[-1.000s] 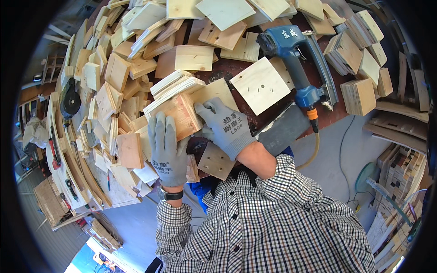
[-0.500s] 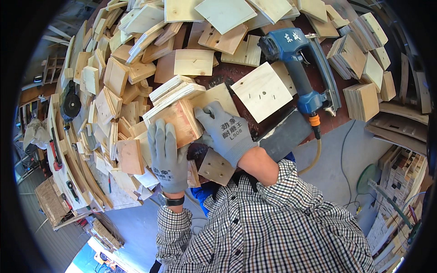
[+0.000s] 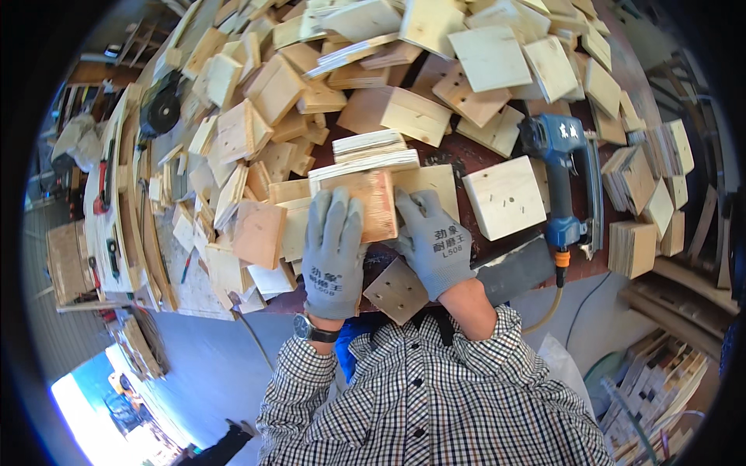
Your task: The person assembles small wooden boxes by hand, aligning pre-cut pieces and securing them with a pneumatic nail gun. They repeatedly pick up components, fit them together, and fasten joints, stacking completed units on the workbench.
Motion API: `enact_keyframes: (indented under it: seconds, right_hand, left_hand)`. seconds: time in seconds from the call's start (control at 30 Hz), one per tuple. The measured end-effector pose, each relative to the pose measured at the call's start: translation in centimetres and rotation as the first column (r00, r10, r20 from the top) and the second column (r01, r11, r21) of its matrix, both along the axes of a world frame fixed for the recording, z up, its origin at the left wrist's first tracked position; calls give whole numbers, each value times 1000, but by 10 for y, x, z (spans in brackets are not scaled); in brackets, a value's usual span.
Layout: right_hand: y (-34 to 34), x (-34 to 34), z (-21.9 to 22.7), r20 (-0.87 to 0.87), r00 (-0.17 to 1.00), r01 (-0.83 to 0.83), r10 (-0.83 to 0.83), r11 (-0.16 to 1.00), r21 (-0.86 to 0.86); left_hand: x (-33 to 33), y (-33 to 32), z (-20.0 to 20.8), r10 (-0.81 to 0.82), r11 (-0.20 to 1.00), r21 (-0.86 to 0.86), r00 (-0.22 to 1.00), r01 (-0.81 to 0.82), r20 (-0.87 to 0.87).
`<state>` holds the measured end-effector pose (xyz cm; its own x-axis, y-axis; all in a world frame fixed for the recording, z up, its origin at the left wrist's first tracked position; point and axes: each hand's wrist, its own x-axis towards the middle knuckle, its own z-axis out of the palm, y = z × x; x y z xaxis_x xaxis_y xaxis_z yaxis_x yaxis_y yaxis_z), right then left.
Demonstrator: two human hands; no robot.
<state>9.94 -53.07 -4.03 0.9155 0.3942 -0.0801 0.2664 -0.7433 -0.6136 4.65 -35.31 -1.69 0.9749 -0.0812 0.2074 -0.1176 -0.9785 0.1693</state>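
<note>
Between my two gloved hands sits a reddish-brown square plywood block (image 3: 371,203), close to the table's front edge. My left hand (image 3: 334,252) presses on its left side, fingers stretched together over the top. At its right edge, the bent fingers of my right hand (image 3: 437,242) grip the side; the thumb is partly hidden. Right behind the block, pale plywood strips (image 3: 365,161) are stacked against it. A thin board (image 3: 431,186) lies just beyond my right fingers. Nearer my body is a brown board with holes (image 3: 396,291).
A blue air nailer (image 3: 561,182) with an orange hose fitting lies at the right, beside a pale square board (image 3: 505,198) with slots. Heaped wooden pieces (image 3: 268,89) cover the table's back and left. Stacked squares (image 3: 631,248) stand at the right edge. A black round tool (image 3: 161,109) lies far left.
The whole view has turned and shifted, so the table and block appear straighter and further right. Both hands keep about the same hold on the block.
</note>
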Motion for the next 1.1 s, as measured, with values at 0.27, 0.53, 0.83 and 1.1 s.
enact_keyframes:
  seconds: [0.27,0.53,0.83,1.1]
  right_hand:
    - [4,0,-2,3,999,-40,41,998,-51]
    - [6,-2,-26,134,991,-48,15,968,246]
    - [12,-2,-28,249,967,-92,53,984,151]
    - [12,-4,-21,137,990,-62,32,975,215]
  left_hand:
    - [-28,-26,2,185,971,128,972,-203,143]
    - [-75,-34,-2,65,998,-14,932,-64,355]
    - [-17,-7,-6,93,989,109,991,-103,96]
    - [-16,-3,-12,86,994,60,992,-92,96]
